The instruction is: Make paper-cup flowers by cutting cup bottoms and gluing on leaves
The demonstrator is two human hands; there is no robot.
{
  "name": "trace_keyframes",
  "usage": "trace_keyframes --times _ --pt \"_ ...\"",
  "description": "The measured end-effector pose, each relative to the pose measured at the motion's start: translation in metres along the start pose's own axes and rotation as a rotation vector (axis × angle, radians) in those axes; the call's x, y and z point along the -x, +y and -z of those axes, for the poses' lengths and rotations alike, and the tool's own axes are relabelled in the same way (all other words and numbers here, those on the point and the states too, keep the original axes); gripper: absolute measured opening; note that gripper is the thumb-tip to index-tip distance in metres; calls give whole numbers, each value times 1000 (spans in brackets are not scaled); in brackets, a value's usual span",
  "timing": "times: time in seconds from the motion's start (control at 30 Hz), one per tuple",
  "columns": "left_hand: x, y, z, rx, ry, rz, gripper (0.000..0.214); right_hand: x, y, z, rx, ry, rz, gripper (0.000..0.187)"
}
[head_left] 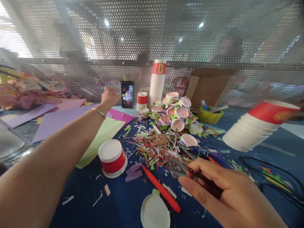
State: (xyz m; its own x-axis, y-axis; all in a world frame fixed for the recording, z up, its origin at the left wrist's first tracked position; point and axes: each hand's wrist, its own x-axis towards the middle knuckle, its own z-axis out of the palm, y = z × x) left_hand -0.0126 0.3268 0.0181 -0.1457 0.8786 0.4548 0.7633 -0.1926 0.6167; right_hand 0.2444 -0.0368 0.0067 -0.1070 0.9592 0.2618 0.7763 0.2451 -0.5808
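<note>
My left arm stretches far forward; my left hand point(109, 96) reaches toward a black phone point(127, 94) standing upright at the back of the table, its fingers hidden from me. My right hand point(222, 190) is closed around a pair of scissors point(182, 169) at the lower right, blades pointing left. An upside-down red-and-white paper cup point(112, 157) sits between my arms. A red pen point(161, 189) and a white paper disc point(155, 211) lie near the front.
A heap of paper scraps point(158, 144) and decorated cup pieces point(178, 114) fills the middle. A tall cup stack point(158, 81) stands behind, another stack point(258, 125) lies at right. Coloured paper sheets point(59, 118) are at left, a yellow-green bowl point(208, 115), cardboard, black cable point(273, 177).
</note>
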Motion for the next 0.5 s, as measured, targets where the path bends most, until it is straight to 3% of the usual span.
trace_keyframes --times 0.13,0.3,0.33,0.4,0.5 --pt "19 9 22 144 77 8 10 -1 -3 0 -32 35 4 40" --pt "60 52 68 334 158 -122 14 -1 -3 -3 -48 13 -67 46" --pt "76 64 81 366 156 -183 10 -1 -3 -3 -49 8 -74 47" --pt "117 85 106 435 111 -442 18 -2 -3 -3 -44 -3 -80 49" --pt "187 104 136 274 -107 -725 21 -4 -4 -3 -30 -7 -91 51"
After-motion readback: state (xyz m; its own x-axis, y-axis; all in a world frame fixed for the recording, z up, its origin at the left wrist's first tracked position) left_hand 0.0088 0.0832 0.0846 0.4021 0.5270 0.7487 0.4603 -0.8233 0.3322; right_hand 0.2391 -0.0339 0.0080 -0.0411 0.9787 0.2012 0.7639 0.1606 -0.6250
